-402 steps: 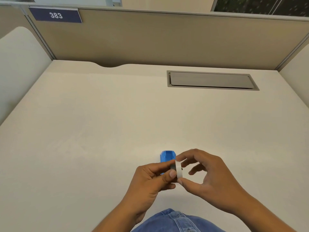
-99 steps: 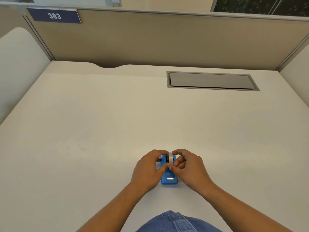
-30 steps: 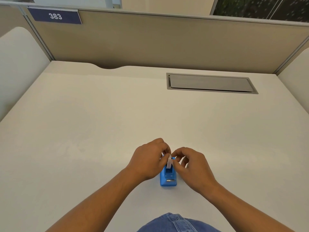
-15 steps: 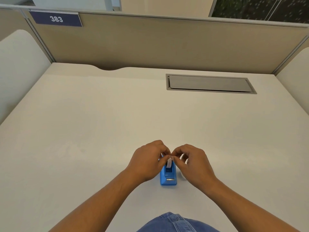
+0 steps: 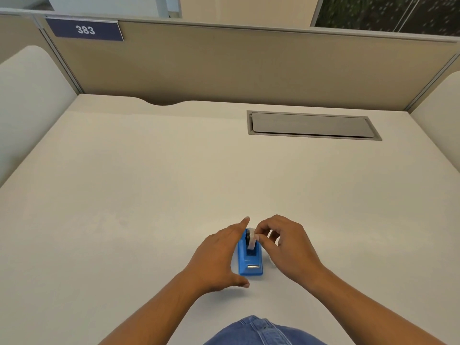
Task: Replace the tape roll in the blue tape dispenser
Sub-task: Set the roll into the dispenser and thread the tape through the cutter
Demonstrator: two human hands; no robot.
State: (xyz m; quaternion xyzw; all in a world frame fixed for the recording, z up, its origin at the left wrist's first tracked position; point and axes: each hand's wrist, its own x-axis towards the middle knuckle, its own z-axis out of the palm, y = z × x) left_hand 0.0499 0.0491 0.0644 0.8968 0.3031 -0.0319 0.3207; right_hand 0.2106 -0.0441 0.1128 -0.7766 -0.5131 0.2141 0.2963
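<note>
The blue tape dispenser (image 5: 249, 261) stands on the pale desk near its front edge, its metal cutter end towards me. A white tape roll (image 5: 252, 241) sits upright in its far end on a dark hub. My right hand (image 5: 290, 249) is at the dispenser's right, thumb and forefinger pinched on the top of the roll. My left hand (image 5: 219, 257) lies along the dispenser's left side with fingers stretched out and thumb spread, holding nothing. A small pale object (image 5: 270, 260) shows partly under my right hand; I cannot tell what it is.
A grey cable hatch (image 5: 314, 125) is set into the desk at the back right. A tan partition with a blue "383" sign (image 5: 84, 29) closes the back, and white side panels (image 5: 27, 100) stand left and right. My denim-clad lap is at the bottom edge.
My left hand has let go of the roll and opened, its fingers now straight along the dispenser's left side. My right hand keeps its pinch on the roll.
</note>
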